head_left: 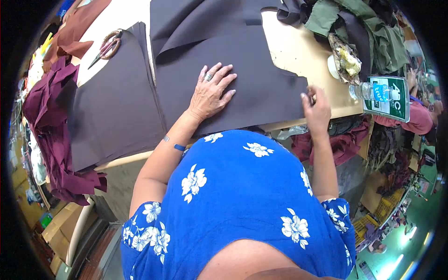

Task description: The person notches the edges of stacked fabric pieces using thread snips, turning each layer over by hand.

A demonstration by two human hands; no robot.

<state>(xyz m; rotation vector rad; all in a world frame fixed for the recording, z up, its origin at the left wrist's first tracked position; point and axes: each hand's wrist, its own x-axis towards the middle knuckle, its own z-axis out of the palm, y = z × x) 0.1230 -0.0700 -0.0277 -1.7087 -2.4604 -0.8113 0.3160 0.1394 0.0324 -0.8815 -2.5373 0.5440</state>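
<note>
My left hand (212, 95) lies flat on a sheet of dark grey-brown fabric (261, 88), fingers spread, a ring on one of them. At the fabric's right edge is my right hand (318, 112), its fingers curled in. What they hold, if anything, I cannot make out. Left of the sheet lies a stack of dark cut fabric pieces (116, 107). A pair of scissors (108, 49) with wrapped handles rests at the top of that stack.
Maroon fabric scraps (53, 121) hang over the table's left end. On the right are a plastic bottle (373, 92), a green-and-white board (396, 100), an opened wrapper (346, 60) and green cloth (373, 28). Another person's sleeve (417, 119) shows at the far right.
</note>
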